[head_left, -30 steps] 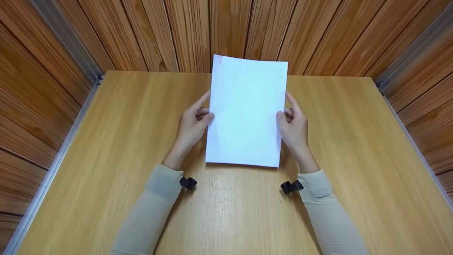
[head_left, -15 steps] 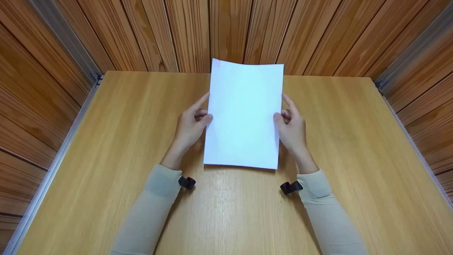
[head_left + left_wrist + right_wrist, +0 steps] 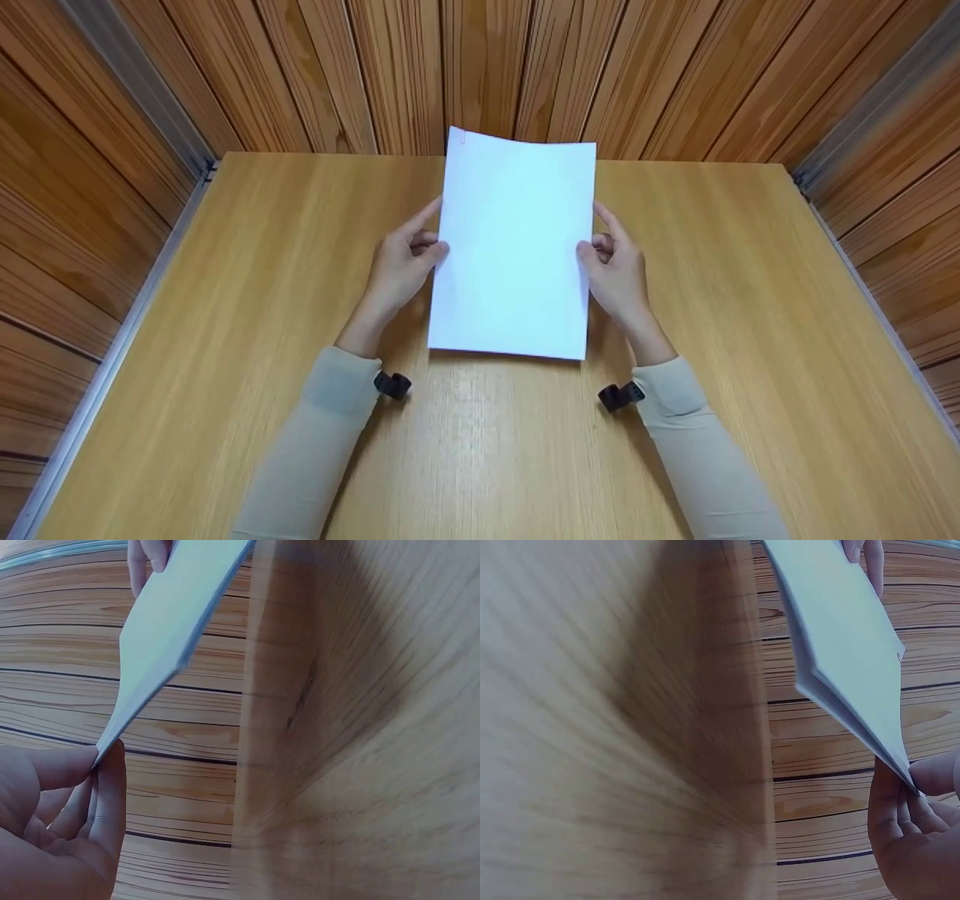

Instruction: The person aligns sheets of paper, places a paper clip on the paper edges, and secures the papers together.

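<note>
A stack of white paper sheets [image 3: 514, 255] is held between both hands, its top edge dipping slightly in the middle. A small reddish paper clip [image 3: 463, 137] sits at its upper left corner. My left hand [image 3: 403, 266] pinches the left edge, thumb on the front and fingers behind. On the opposite edge my right hand [image 3: 619, 274] grips the same way. In the left wrist view the stack [image 3: 172, 622] shows its layered edge, raised off the tabletop. The right wrist view shows the stack [image 3: 840, 637] from the other side, with the fingers behind it.
Under the stack lies a light wooden table [image 3: 262, 300]. A wooden plank wall [image 3: 405, 75] rises behind its far edge, and plank walls stand at both sides. Small black wrist cameras [image 3: 393, 385] are strapped at the cuffs.
The paper stack has shifted slightly left and its top edge has come down a little. Both hands keep their hold; the right one has moved slightly left with it.
</note>
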A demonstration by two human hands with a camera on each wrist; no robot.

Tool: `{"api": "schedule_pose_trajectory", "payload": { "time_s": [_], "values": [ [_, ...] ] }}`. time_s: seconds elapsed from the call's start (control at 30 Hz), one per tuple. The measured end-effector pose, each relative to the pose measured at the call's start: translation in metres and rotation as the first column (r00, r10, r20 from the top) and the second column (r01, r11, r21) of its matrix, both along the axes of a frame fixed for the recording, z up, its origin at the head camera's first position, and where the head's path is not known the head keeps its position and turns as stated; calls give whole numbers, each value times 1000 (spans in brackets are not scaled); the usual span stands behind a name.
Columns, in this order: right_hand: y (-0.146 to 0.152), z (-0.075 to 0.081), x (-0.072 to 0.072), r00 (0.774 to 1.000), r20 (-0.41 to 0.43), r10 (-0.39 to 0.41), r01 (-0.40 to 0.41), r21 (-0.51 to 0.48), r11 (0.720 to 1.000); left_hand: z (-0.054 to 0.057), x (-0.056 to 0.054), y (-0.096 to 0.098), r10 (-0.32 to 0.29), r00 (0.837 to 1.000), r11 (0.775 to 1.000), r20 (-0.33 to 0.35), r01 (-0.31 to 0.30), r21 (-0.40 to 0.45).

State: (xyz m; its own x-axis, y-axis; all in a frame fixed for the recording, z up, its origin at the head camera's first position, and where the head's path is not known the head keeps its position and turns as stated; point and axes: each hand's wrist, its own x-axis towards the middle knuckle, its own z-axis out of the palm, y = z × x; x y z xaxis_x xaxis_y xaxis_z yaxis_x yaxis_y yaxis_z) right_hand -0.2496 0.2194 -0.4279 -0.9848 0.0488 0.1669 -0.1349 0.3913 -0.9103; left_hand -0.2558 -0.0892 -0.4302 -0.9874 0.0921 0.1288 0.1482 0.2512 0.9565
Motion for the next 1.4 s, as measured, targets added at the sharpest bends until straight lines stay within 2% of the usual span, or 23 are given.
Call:
{"api": "schedule_pose_trajectory", "payload": {
  "time_s": [0.13, 0.4, 0.57, 0.83, 1.13, 1.4],
  "values": [
    [4, -8, -4, 1000, -12, 10, -10, 7, 1000, -1, 0, 0, -2, 1000, 1000, 4, 2, -9],
    [6, -14, -5, 999, -18, 40, -40, 23, 999, -7, 1, 1, -8, 999, 1000, 49, 9, -21],
    [6, -15, -5, 999, -1, 43, -43, 43, 998, -10, 2, 1, 1, 997, 999, 82, 2, -38],
    [6, -17, -7, 998, 30, 53, -55, 77, 996, -12, 2, 1, 5, 995, 999, 97, 0, -52],
    [6, -18, -9, 997, 58, 60, -65, 88, 994, -15, 2, 0, -7, 994, 997, 109, 15, -72],
    [6, -19, -12, 995, 74, 64, -72, 108, 992, -17, 1, -4, -38, 989, 997, 140, 46, -56]
  ]
}}
